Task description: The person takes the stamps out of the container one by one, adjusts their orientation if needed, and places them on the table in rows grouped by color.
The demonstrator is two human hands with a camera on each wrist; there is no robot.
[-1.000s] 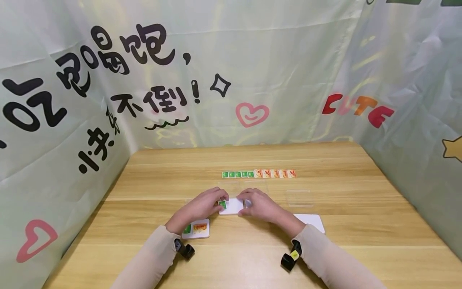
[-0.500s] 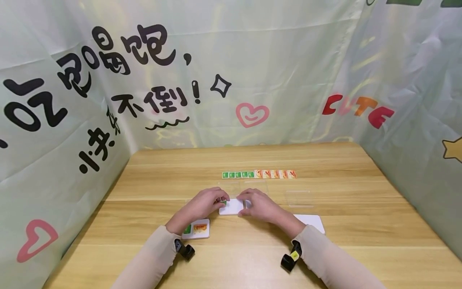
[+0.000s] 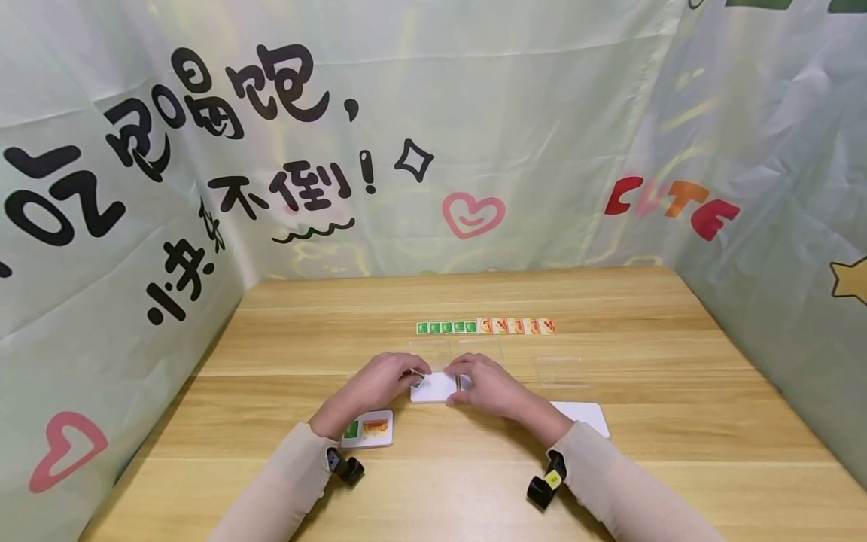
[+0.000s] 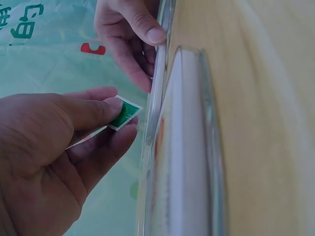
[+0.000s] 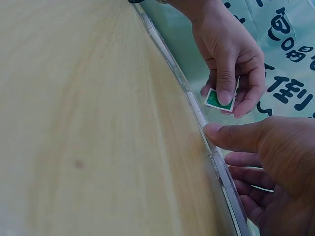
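My left hand [image 3: 386,379] pinches a small green stamp [image 4: 127,112] with a toothed white border, thumb on its face and fingers behind. It is held tilted just above the left end of a white card [image 3: 436,388] lying on the table. At the card's right end, my right hand [image 3: 489,385] holds it by its edges, thumb on the near edge and fingertip at the far one. In the right wrist view, the right thumb [image 5: 231,135] rests at the card's edge, a little apart from the stamp.
Behind the hands runs a row of green stamps [image 3: 447,327] and orange-red ones [image 3: 516,326]. Clear plastic pieces [image 3: 562,371] lie nearer. A card bearing a green and an orange stamp [image 3: 376,428] sits below the left wrist; a blank white one [image 3: 585,416] lies by the right forearm.
The green stamp has tipped up between the left fingers, so its green face, seen from above a second ago, is now mostly turned away. The right hand and white card have stayed put.
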